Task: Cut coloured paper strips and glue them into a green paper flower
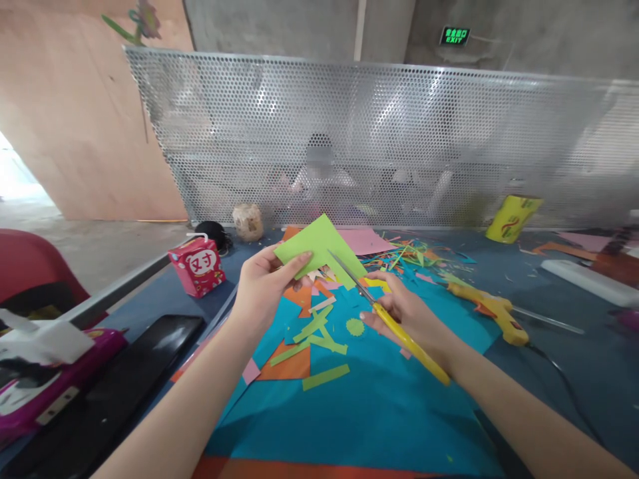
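Observation:
My left hand [263,283] pinches a folded light-green sheet of paper [319,247] by its left corner and holds it above the table. My right hand [407,313] grips yellow-handled scissors [394,326], whose metal blades reach up to the paper's lower right edge. Under both hands lies a large blue sheet [379,392] strewn with green strips [319,336], a small green toothed disc [355,326] and orange pieces [292,362].
A yellow glue gun [492,309] with a black cord lies right of the blue sheet. A pink drink carton [198,265] stands at the left, a black tablet [124,379] nearer me. A yellow cup [513,217], pink paper [367,241] and scraps sit by the perforated metal screen [379,133].

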Demonstrator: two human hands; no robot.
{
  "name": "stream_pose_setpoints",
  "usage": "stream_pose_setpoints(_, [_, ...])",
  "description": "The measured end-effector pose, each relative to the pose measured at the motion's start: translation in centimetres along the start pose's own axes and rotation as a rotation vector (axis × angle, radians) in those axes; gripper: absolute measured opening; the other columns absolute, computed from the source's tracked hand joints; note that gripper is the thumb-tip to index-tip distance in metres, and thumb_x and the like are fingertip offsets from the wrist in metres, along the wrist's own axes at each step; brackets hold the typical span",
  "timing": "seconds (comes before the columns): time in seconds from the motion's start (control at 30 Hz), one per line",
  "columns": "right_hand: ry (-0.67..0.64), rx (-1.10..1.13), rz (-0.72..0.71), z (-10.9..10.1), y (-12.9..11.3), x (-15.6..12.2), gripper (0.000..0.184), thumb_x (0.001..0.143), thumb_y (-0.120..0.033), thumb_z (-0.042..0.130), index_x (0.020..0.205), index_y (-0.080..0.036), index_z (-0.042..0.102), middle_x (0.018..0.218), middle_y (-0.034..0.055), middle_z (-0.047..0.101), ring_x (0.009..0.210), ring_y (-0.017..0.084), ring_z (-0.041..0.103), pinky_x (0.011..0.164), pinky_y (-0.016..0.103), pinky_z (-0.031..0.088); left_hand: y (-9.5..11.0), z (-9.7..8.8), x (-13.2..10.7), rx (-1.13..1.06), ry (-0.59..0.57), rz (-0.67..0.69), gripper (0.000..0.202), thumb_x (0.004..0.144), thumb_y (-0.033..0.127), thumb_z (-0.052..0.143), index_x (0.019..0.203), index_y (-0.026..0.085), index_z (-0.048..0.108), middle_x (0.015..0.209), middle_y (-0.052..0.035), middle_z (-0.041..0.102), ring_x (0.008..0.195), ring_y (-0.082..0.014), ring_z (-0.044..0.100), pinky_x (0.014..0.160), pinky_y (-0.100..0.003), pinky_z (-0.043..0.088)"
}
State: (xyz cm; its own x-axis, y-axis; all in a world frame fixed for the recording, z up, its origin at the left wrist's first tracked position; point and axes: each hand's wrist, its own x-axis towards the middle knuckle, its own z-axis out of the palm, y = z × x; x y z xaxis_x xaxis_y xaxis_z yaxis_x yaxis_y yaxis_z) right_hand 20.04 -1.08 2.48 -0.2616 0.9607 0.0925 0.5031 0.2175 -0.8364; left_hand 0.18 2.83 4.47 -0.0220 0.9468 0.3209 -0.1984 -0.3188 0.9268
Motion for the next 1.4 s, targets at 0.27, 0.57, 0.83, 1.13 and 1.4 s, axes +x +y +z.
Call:
stream_pose_setpoints(0.27, [-0.005, -0.001, 0.016, -0.25, -0.35, -0.02, 0.054, 0.072, -0.036, 0.058, 0.116, -0.021, 0.03, 0.049, -0.011, 0.038, 0.038, 0.007, 0.035, 0.036, 0.019, 0.028, -0.12, -0.1, 0.0, 0.029, -0.007, 0.001, 0.015, 0.062, 0.023, 0.069, 0.071, 0.013, 0.061, 0.053, 0.0005, 0.062, 0.041, -0.0063, 0.052, 0.041, -0.017, 0.039])
stream_pose_setpoints(0.57, [-0.01, 0.043, 0.011, -0.21, -0.45, -0.12, 0.058, 0.072, -0.034, 0.059, 0.119, -0.019, 0.029, 0.052, -0.0091, 0.042, 0.041, 0.007, 0.037, 0.038, 0.019, 0.03, -0.43, 0.12, -0.19, 0.049, -0.051, -0.018, 0.015, 0.063, 0.025, 0.068, 0.07, 0.014, 0.061, 0.055, -0.0004, 0.063, 0.041, -0.0068, 0.052, 0.044, -0.019, 0.043])
stream_pose_setpoints(0.83, [0.007, 0.058, 0.027, -0.03, -0.42, -0.11, 0.056, 0.072, -0.033, 0.059, 0.117, -0.02, 0.028, 0.049, -0.0111, 0.041, 0.034, 0.006, 0.035, 0.034, 0.019, 0.029, -0.35, 0.12, -0.18, 0.057, -0.047, -0.023, 0.016, 0.063, 0.025, 0.069, 0.07, 0.014, 0.061, 0.054, 0.0, 0.062, 0.041, -0.0069, 0.053, 0.043, -0.018, 0.042])
stream_pose_setpoints(1.13, [0.037, 0.066, 0.004, 0.17, -0.18, -0.03, 0.054, 0.072, -0.034, 0.059, 0.115, -0.021, 0.03, 0.047, -0.0117, 0.038, 0.033, 0.005, 0.033, 0.033, 0.018, 0.028, -0.56, 0.33, -0.31, 0.064, -0.064, -0.043, 0.017, 0.063, 0.026, 0.069, 0.07, 0.014, 0.061, 0.054, 0.0002, 0.062, 0.04, -0.0074, 0.051, 0.041, -0.02, 0.041])
stream_pose_setpoints(1.4, [0.035, 0.08, 0.016, 0.16, -0.25, 0.01, 0.056, 0.071, -0.036, 0.06, 0.116, -0.022, 0.03, 0.047, -0.0119, 0.038, 0.034, 0.006, 0.033, 0.034, 0.018, 0.027, -0.55, 0.51, -0.3, 0.053, -0.07, -0.074, 0.018, 0.062, 0.027, 0.069, 0.071, 0.014, 0.06, 0.055, 0.0002, 0.062, 0.041, -0.0079, 0.052, 0.042, -0.02, 0.041])
